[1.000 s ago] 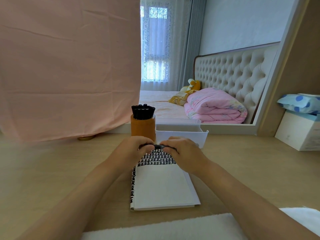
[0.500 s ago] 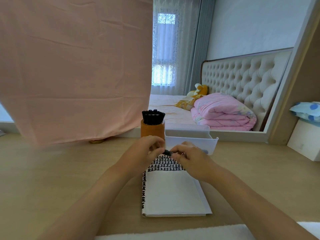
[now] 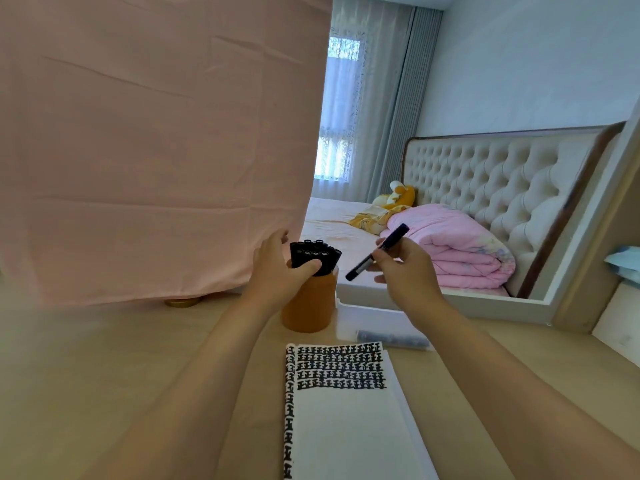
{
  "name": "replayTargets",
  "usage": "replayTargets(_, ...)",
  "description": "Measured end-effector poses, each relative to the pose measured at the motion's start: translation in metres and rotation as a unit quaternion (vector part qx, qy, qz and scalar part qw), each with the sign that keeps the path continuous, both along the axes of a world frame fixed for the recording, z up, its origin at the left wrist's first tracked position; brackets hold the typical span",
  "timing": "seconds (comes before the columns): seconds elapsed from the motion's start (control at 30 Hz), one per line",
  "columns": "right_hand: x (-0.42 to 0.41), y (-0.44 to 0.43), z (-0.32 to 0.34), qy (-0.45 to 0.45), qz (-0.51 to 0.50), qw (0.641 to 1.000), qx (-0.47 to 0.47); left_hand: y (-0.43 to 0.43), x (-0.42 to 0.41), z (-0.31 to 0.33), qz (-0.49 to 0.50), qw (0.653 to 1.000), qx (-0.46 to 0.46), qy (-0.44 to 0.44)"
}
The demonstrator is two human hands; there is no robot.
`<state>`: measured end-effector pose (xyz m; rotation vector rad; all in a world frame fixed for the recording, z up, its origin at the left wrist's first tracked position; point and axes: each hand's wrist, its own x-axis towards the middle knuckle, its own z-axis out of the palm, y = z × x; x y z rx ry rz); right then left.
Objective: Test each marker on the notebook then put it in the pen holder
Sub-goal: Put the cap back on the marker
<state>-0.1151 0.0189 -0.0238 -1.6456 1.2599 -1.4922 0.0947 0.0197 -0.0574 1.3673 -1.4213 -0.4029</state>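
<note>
Black marker [image 3: 377,252]: now in the air, tilted, just right of the orange-brown cylindrical pen holder [image 3: 311,306] and above the white plastic tray [image 3: 374,323]. Not in the holder yet.

Change: a second ago both hands were together on it at the top edge of the white spiral notebook [image 3: 346,410]. Since then the right hand [image 3: 405,268] has lifted it clear and the left hand [image 3: 277,271] has gone to the holder. I read that as test done, drop-in step starting. It looks capped, but I can't confirm.

Grip: the right hand pinches the barrel mid-length between thumb and fingertips. The left hand is cupped round the holder's top, thumb pressed on the packed black markers [image 3: 315,258], fingers spread behind. Probably steadying it and making a gap, since the holder looks nearly full.

Notebook lies flat on the wooden desk [image 3: 104,375], with rows of black test marks across its top.
</note>
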Motion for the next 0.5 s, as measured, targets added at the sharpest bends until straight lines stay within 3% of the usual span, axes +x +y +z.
replayTargets(0.3,0.028,-0.041,0.005,-0.01,0.037,0.999,0.03,-0.031,0.003,-0.01,-0.129,0.988,0.061,0.062)
replayTargets(0.5,0.04,-0.055,0.005,0.095,0.058,0.993,-0.026,-0.037,0.007,-0.009,-0.129,0.989,0.03,0.063)
